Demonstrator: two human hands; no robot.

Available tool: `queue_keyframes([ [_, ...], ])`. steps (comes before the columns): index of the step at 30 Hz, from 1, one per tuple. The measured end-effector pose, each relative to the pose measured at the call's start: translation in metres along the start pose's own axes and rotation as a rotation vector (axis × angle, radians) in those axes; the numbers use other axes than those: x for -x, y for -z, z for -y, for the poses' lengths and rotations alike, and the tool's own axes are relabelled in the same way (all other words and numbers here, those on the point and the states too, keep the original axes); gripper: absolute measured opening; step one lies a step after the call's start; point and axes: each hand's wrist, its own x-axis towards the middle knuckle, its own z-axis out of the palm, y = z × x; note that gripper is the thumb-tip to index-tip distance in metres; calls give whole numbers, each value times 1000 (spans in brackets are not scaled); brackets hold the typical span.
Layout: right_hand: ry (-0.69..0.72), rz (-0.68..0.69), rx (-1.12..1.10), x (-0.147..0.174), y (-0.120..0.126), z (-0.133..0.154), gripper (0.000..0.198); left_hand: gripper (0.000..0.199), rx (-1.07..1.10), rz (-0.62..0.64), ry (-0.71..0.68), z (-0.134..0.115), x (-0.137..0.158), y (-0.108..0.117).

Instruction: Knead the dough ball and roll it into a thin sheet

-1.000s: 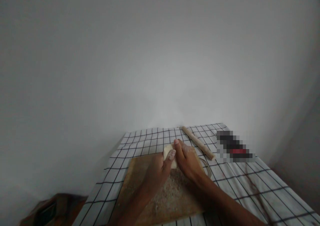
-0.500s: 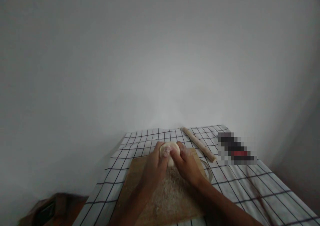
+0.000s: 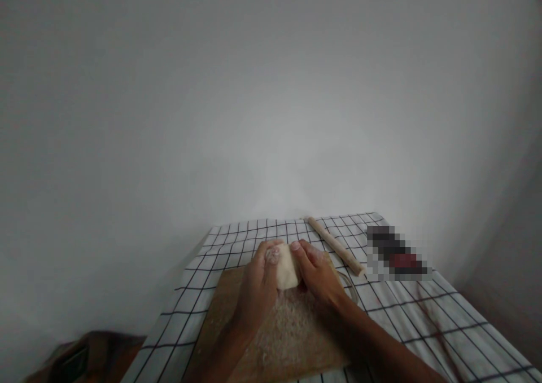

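Pale cream lump of dough: held between the bare left hand and the bare right hand, above the far part of a flat, tan wooden board; whether it touches the wood cannot be told
Change in the dough: half a second ago its top showed as a round curve under the thumbs; now a broader, smooth, blocky face shows, with a nearly straight lower edge
Left fingers: curled and gripping the dough's left side, the thumb crusted with white flour; that thumb has moved left from the dough's middle
Right fingers: bent around the dough's right side and gripping it, the thumb drawn back to the upper right edge, a dusting on the knuckles
Board: worn, with powdery, crumbly residue scattered over the middle; it lies in the same place as before
Pale, slender loop: curved, just beside the board's right edge
Light wooden rolling pin: a smooth, straight cylinder lying diagonally beyond the right hand, unmoved
White cloth with a black grid: woven-looking, lightly creased, spread beneath the board
Blurred patch: dark and reddish blocks, contents hidden
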Motion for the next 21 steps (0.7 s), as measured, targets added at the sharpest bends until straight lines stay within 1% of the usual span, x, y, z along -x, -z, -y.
queue_keyframes([
  [2,39,18,31,1,1,3,38,47,20,33,3,0,-1,0],
  [4,101,-20,92,1,1,5,37,48,71,87,-10,-3,-2,1],
  [6,136,-80,141,1,1,5,37,44,147,205,12,-5,-3,3],
  [8,154,-127,205,-2,3,1,36,42,212,362,81,-6,-4,3],
  [10,164,-135,294,-5,8,-4,35,38,248,464,137,-4,-6,3],
  [11,167,-126,338,-7,10,-7,35,35,259,482,147,-2,-6,2],
  [13,177,-106,411,-10,15,-11,35,30,269,466,147,4,-8,0],
  [15,186,-93,446,-11,18,-12,35,29,261,445,155,10,-11,0],
  [17,201,-66,433,-11,20,-11,35,29,234,438,158,14,-13,1],
  [21,248,32,331,-10,24,-8,29,31,191,489,173,10,-13,6],
])
